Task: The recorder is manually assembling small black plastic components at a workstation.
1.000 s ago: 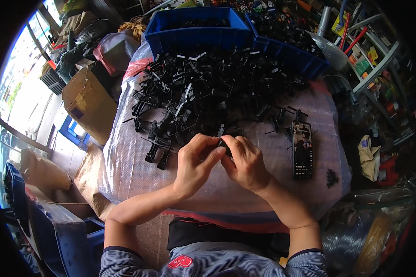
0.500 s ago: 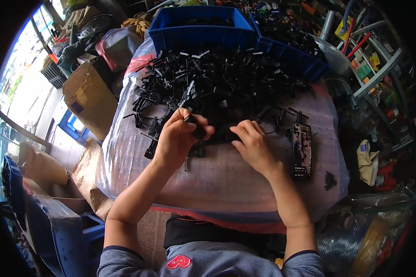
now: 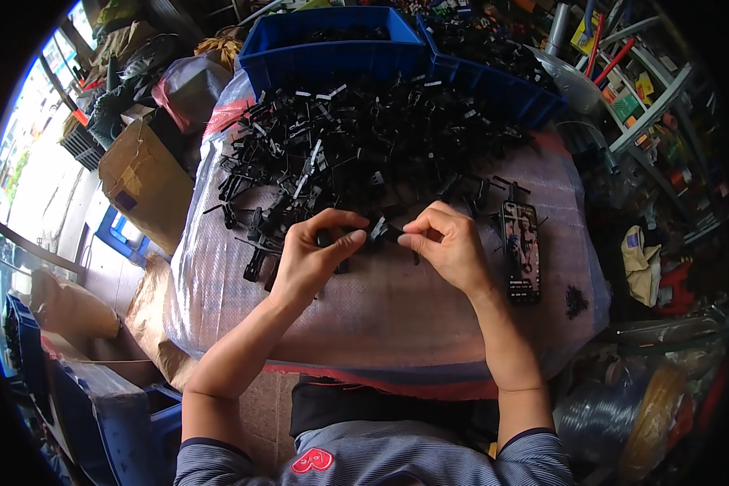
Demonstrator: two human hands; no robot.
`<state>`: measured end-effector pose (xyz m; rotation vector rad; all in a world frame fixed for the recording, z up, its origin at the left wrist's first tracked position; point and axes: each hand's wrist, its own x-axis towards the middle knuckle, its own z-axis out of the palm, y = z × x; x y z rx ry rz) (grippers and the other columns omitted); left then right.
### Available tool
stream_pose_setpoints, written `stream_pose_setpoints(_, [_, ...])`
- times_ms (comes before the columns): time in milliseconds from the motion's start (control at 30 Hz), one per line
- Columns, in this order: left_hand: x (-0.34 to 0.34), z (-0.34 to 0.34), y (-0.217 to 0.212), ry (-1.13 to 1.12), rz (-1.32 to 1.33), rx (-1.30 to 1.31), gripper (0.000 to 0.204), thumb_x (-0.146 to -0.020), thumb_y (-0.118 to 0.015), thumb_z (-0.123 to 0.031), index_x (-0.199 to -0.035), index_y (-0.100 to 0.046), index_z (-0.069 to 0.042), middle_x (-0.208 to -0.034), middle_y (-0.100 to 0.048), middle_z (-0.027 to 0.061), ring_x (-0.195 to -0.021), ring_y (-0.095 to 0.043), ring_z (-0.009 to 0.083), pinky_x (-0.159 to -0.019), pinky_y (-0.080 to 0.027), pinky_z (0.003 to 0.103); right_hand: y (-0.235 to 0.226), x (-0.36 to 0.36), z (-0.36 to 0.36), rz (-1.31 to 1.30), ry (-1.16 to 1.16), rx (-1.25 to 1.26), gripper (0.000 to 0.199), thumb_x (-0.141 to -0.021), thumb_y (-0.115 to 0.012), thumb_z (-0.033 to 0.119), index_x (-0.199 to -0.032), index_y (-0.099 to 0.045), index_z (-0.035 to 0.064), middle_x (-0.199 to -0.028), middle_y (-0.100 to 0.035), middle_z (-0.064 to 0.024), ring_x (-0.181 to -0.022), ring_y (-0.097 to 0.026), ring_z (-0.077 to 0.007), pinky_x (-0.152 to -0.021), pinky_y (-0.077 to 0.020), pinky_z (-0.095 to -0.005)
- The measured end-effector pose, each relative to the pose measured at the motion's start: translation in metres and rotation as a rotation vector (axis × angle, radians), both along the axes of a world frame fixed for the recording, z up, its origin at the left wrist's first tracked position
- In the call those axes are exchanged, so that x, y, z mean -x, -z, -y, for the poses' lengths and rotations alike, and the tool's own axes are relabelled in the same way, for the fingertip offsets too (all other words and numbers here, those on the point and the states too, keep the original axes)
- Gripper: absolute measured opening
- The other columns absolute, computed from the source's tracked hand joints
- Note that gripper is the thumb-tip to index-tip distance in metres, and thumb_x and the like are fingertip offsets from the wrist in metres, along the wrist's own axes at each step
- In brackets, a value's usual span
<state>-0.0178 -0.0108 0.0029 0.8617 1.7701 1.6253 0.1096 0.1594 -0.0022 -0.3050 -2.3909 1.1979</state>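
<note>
My left hand (image 3: 314, 253) is closed around a small black plastic part (image 3: 381, 230), which pokes out past the thumb and forefinger and catches a pale glint. From the other side, my right hand (image 3: 452, 249) pinches thumb and forefinger together at that part's right end. Whether a second, smaller piece is in the right fingertips is too dark to tell. Both hands are above the near edge of a large heap of similar black plastic parts (image 3: 340, 138), some with thin rods sticking out.
Two blue bins, one left (image 3: 332, 58) and one right (image 3: 494, 85), stand behind the heap. A phone (image 3: 522, 253) lies at the right, near a little pile of tiny black pieces (image 3: 575, 302). Woven plastic sheeting (image 3: 381, 324) covers the work surface. A cardboard box (image 3: 144, 182) stands left.
My left hand has turned, its fingers now pointing rightward with the black part showing. My right hand has shifted slightly right and pinches at the part's end. The whole view has shifted slightly.
</note>
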Motion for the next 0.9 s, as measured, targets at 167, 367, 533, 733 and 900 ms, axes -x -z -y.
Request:
stream_pose_setpoints(167, [-0.006, -0.001, -0.001, -0.022, -0.391, -0.119, 0.036, -0.080, -0.066, -0.015, -0.113, -0.057, -0.003, -0.087, -0.057, 0.0060, -0.070, -0.053, 0.0093, -0.062, -0.044, 0.022, -0.005, 0.003, 0.010, -0.443, 0.168, -0.127, 0.008, -0.080, -0.064, 0.002, -0.082, -0.056, -0.0009, -0.085, -0.061, -0.0073, -0.071, -0.055, -0.0087, -0.062, -0.0451, -0.0200])
stream_pose_setpoints(367, [-0.007, 0.000, -0.005, 0.201, 0.423, -0.059, 0.037, -0.082, -0.065, -0.020, -0.110, -0.055, 0.003, -0.083, -0.061, 0.0079, -0.068, -0.061, 0.0137, -0.058, -0.047, 0.024, 0.005, -0.001, 0.025, -0.534, -0.046, -0.101, 0.013, -0.083, -0.059, -0.002, -0.091, -0.050, 0.0002, -0.099, -0.058, -0.0150, -0.084, -0.058, -0.0135, -0.072, -0.0477, -0.0225])
stream_pose_setpoints(533, [-0.003, -0.002, 0.003, 0.138, 0.273, -0.064, 0.023, -0.080, -0.064, -0.010, -0.099, -0.058, 0.002, -0.074, -0.061, 0.0058, -0.063, -0.057, 0.0111, -0.058, -0.045, 0.023, -0.012, 0.002, 0.022, -0.426, -0.049, -0.083, 0.018, -0.083, -0.060, 0.001, -0.099, -0.054, 0.0001, -0.098, -0.059, -0.0113, -0.086, -0.058, -0.0142, -0.074, -0.0476, -0.0230])
stream_pose_setpoints(733, [-0.013, 0.000, 0.002, 0.135, 0.111, -0.002, 0.028, -0.075, -0.070, -0.010, -0.098, -0.059, 0.002, -0.070, -0.059, 0.0018, -0.064, -0.055, 0.0079, -0.061, -0.044, 0.021, -0.004, -0.002, 0.033, -0.373, -0.096, 0.248, 0.022, -0.084, -0.060, 0.003, -0.106, -0.055, 0.0013, -0.094, -0.060, -0.0068, -0.080, -0.057, -0.0099, -0.070, -0.0460, -0.0192])
stream_pose_setpoints(900, [-0.010, -0.002, 0.005, 0.063, 0.116, -0.110, 0.022, -0.073, -0.072, -0.013, -0.087, -0.062, 0.000, -0.079, -0.058, 0.0026, -0.071, -0.055, 0.0081, -0.060, -0.043, 0.021, -0.003, -0.001, 0.030, -0.353, -0.151, 0.307, 0.015, -0.085, -0.059, 0.004, -0.100, -0.057, 0.0015, -0.096, -0.055, -0.0052, -0.081, -0.051, -0.0062, -0.067, -0.0441, -0.0181])
